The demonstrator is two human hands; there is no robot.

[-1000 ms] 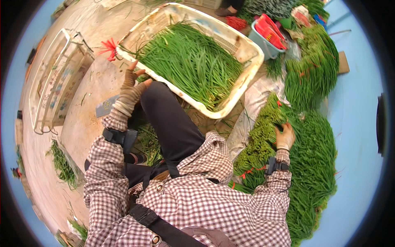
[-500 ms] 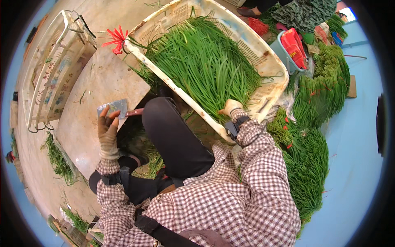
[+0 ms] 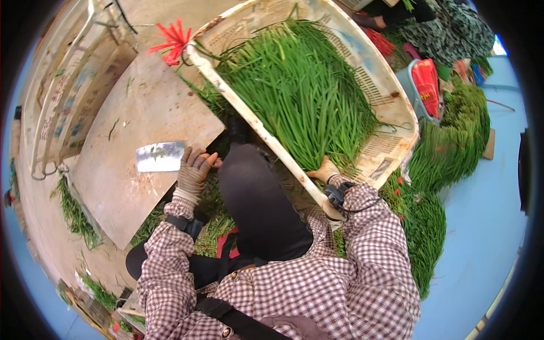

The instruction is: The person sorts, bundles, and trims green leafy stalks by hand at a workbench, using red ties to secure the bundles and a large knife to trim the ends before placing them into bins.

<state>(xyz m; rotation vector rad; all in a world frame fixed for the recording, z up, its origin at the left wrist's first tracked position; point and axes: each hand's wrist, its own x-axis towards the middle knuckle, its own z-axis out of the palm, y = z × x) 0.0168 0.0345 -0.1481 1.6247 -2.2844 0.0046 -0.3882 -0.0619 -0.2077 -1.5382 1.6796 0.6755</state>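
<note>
Left fingers (image 3: 194, 160) curled over cleaver (image 3: 158, 158) handle

One view here, fisheye-wide, up on the head, gazing steeply down from above and behind left fingers (image 3: 198, 161) and right fingers (image 3: 323, 170), close in, floor (image 3: 42, 221) curving away left of them.

Glossy metal blade (image 3: 161, 157), scuffed plastic crate (image 3: 390, 92), matt board (image 3: 96, 187), perhaps wood

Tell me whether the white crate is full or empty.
Partly full: green stalks are heaped across the crate, its right end mostly bare.
</note>
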